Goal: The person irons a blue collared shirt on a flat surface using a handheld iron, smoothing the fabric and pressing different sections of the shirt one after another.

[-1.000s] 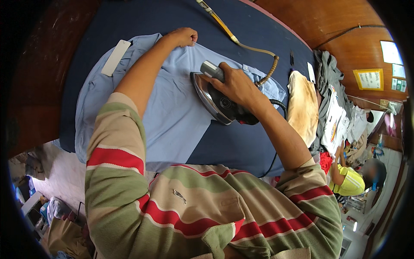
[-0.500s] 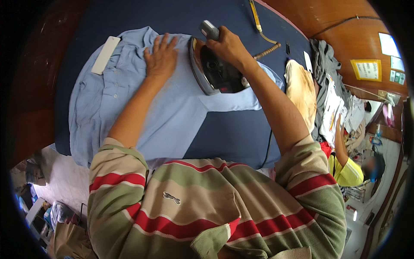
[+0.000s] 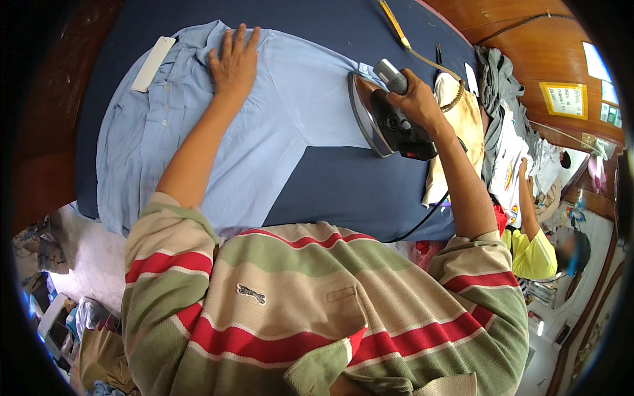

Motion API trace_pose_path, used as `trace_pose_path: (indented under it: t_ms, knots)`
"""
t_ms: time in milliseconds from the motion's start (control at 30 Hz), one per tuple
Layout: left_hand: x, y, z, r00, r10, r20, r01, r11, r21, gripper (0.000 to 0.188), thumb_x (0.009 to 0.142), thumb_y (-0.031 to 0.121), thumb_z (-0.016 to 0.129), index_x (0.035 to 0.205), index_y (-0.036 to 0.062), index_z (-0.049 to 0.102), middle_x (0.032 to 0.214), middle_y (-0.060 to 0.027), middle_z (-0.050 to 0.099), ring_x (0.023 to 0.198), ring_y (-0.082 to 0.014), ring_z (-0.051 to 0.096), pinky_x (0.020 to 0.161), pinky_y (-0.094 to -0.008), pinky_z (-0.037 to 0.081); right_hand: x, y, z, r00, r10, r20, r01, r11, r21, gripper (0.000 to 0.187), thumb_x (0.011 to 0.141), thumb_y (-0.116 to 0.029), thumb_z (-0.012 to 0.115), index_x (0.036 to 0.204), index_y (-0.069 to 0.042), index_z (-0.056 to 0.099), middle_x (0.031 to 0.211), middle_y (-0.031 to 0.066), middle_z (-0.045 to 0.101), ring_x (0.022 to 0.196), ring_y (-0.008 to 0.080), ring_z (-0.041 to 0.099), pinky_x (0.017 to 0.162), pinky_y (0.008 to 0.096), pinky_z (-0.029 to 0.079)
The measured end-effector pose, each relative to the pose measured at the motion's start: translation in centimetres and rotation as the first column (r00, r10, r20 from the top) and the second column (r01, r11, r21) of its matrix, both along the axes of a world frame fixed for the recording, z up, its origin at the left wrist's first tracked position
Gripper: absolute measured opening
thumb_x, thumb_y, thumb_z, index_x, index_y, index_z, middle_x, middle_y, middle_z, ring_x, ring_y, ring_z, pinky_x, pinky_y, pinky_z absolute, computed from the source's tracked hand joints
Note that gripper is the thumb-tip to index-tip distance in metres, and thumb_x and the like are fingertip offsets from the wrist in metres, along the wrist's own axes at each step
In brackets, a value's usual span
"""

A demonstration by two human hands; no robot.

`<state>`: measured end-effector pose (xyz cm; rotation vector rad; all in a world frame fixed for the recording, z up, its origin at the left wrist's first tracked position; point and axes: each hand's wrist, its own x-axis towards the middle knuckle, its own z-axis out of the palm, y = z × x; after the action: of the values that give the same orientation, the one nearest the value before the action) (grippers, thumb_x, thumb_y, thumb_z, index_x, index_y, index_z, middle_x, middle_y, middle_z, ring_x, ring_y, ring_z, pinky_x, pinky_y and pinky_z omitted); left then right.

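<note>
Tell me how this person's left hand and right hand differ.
The left hand lies spread out, palm down; the right hand is curled around the iron. The left hand rests directly on the light blue shirt, while the right hand is beyond the end of its sleeve, where the iron is. Both hands are bare.

Light is even and moderate over the table [image 3: 343, 191]. The left wall [image 3: 43, 138] lies dim; floor [image 3: 96, 257] at near left glares. Paper [image 3: 596, 63] at far right nearly washes out. The iron [image 3: 394, 125] carries reflections. Black vignetting surrounds the view; straight edges bend toward the rim.
</note>
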<state>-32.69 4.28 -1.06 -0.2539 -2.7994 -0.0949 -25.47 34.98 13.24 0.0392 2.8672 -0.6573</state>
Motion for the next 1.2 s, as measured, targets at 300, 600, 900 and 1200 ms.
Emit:
trace_pose_path:
  t_ms: [300,600,900,1200]
  knots:
    - [15.3,4.1,1.8,0.818,-0.571,0.065,0.52,0.783,0.341,0.025,0.072,0.017,0.063,0.096,0.0131,0.059,0.104,-0.0012,0.054,0.098,-0.0189,0.05,0.087,-0.042,0.035,0.9,-0.2,0.3,0.993,0.116,0.004,-0.116,0.992,-0.05,0.046,0.07,-0.022,0.065,0.108,0.002,0.053,0.09,0.0221,0.062,0.084,0.0328,0.062,0.078,0.0365,0.046]
    - [15.9,4.6,2.7,0.879,-0.472,0.075,0.386,0.793,0.471,0.021,0.078,0.016,0.058,0.098,0.0119,0.06,0.105,-0.0017,0.057,0.101,-0.0193,0.051,0.091,-0.0413,0.032,-2.8,-1.1,-1.2,0.999,-0.012,-0.039,0.007,0.994,-0.108,0.046,0.07,-0.024,0.067,0.105,0.004,0.054,0.095,0.0275,0.061,0.093,0.0385,0.061,0.081,0.0396,0.046]
    - [0.6,5.9,1.0,0.912,-0.398,0.1,0.378,0.91,0.171,0.038,0.09,0.027,0.046,0.127,0.0183,0.049,0.134,-0.004,0.044,0.125,-0.0196,0.039,0.097,-0.0504,0.029,-3.8,-3.5,-0.9,0.999,-0.036,-0.034,0.033,0.995,-0.098,0.045,0.071,-0.026,0.065,0.102,0.005,0.054,0.096,0.0267,0.062,0.094,0.0372,0.061,0.082,0.0384,0.046]
    - [-1.7,3.6,0.1,0.915,-0.273,0.295,0.291,0.957,-0.017,0.051,0.095,0.036,0.033,0.144,0.0252,0.022,0.15,0.0016,0.019,0.139,-0.0161,0.015,0.104,-0.0568,0.017,-4.7,-3.0,-1.7,0.998,0.046,-0.036,-0.052,0.984,-0.171,0.054,0.07,-0.032,0.069,0.106,0.005,0.053,0.095,0.0252,0.062,0.09,0.0349,0.062,0.08,0.0372,0.047]
